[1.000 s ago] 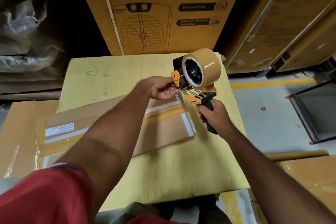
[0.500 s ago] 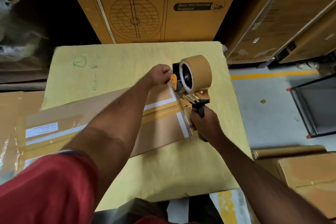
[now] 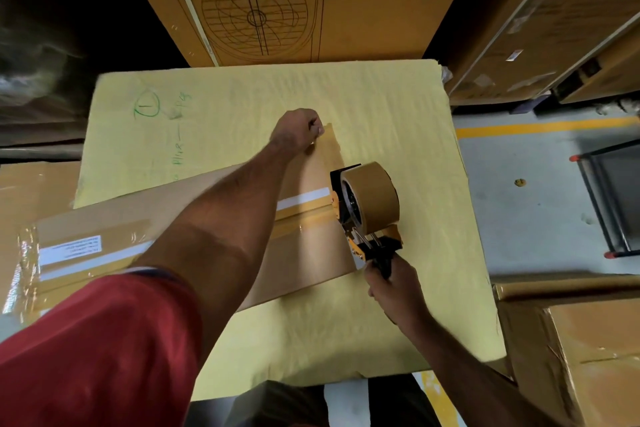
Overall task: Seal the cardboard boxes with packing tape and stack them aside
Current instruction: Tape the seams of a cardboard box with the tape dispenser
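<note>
The flat cardboard box [image 3: 194, 218] lies across the yellow sheet [image 3: 381, 104], its right end on the sheet and its left end overhanging the sheet's left edge, with tape already along its lengthwise seam. A second ago the tape dispenser [image 3: 367, 211] was held up off the box above the right end, the left hand [image 3: 298, 130] pinching at its front; half a second ago both had dropped to the box's right end. Now the two have parted: the left hand sits at the box's far right corner, fingers curled and pressing or pinching there, most likely holding the tape's free end, though the tape itself is too blurred to make out, while the dispenser has come toward the near edge of that same end, its roll standing over the lengthwise seam. The right hand [image 3: 391, 284] is wrapped tight round the dispenser's black handle, just off the box's near right corner. This reads as a cross strip being drawn over the box's right end, started at the far edge and roughly halfway run. What remains, as I judge it, is to carry the strip to the near edge, cut it, and then lift the box aside. Beyond the sheet's far edge stands a large printed carton [image 3: 311, 0]; to the sheet's right is grey floor with a yellow line [image 3: 543, 126].
</note>
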A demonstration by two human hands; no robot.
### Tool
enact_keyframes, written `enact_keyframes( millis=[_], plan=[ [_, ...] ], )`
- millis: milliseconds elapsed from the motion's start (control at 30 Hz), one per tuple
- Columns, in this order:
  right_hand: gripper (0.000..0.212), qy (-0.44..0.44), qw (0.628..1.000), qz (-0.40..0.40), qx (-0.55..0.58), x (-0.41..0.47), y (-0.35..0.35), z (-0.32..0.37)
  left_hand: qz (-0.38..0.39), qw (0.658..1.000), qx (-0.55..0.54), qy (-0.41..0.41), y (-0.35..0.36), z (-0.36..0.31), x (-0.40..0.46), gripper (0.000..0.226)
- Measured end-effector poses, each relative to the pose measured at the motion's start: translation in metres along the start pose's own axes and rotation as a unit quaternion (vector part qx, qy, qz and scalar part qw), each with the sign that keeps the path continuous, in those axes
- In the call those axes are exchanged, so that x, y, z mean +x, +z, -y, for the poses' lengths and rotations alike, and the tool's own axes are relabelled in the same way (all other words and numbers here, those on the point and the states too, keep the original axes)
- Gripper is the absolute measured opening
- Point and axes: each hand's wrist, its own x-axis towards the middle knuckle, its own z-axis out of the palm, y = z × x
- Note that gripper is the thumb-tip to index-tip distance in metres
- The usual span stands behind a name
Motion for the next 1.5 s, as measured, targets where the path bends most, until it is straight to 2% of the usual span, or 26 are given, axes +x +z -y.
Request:
enact_keyframes(
  millis=[67,167,233,300,400,667,767,1000,1133,1200,1267,1367,1500],
  plan=[
    [0.002,-0.002,1.0,-0.006,0.003,0.003,0.001,-0.003,-0.004,1.0,-0.006,-0.002,0.001,0.0,0.002,0.016],
    [0.007,-0.002,1.0,-0.012,-0.006,0.007,0.002,-0.004,-0.007,1.0,-0.016,0.005,0.003,0.0,0.006,0.013],
    [0.001,-0.002,1.0,-0.014,-0.005,0.007,0.003,-0.001,-0.009,1.0,-0.019,0.007,0.003,0.001,0.009,0.011],
    [0.009,-0.005,1.0,-0.02,-0.003,0.008,0.003,0.0,-0.009,1.0,-0.018,0.014,0.002,0.002,0.01,0.01],
    [0.002,-0.004,1.0,-0.021,-0.012,0.01,0.003,-0.002,-0.004,0.999,-0.014,0.03,0.001,0.0,0.011,0.013],
    [0.011,0.015,0.999,-0.036,-0.014,0.009,-0.003,-0.001,-0.043,0.993,-0.082,0.07,-0.003,-0.007,0.01,0.013],
    [0.011,0.016,0.999,-0.032,-0.01,0.011,-0.004,0.002,-0.041,0.994,-0.066,0.081,-0.008,-0.011,0.013,0.013],
    [0.019,0.012,1.0,-0.024,-0.003,0.012,0.002,0.003,-0.031,0.997,-0.035,0.054,-0.002,-0.001,0.015,0.014],
    [0.002,0.017,1.0,-0.012,0.007,0.014,0.005,0.004,-0.026,0.998,-0.025,0.043,0.001,0.004,0.016,0.015],
    [0.02,0.009,1.0,-0.019,0.011,0.014,0.006,0.007,-0.019,0.999,-0.025,0.039,0.002,0.008,0.018,0.014],
    [0.028,0.009,1.0,-0.019,0.013,0.015,0.007,0.007,-0.007,0.999,-0.017,0.034,0.003,0.01,0.019,0.013],
    [0.008,0.02,1.0,-0.008,0.007,0.017,0.007,0.003,0.0,1.0,-0.01,0.022,0.007,0.01,0.018,0.015],
    [0.012,0.024,1.0,-0.005,0.0,0.02,0.008,-0.002,0.035,0.997,-0.059,-0.035,0.018,0.018,0.019,0.021]
  ],
)
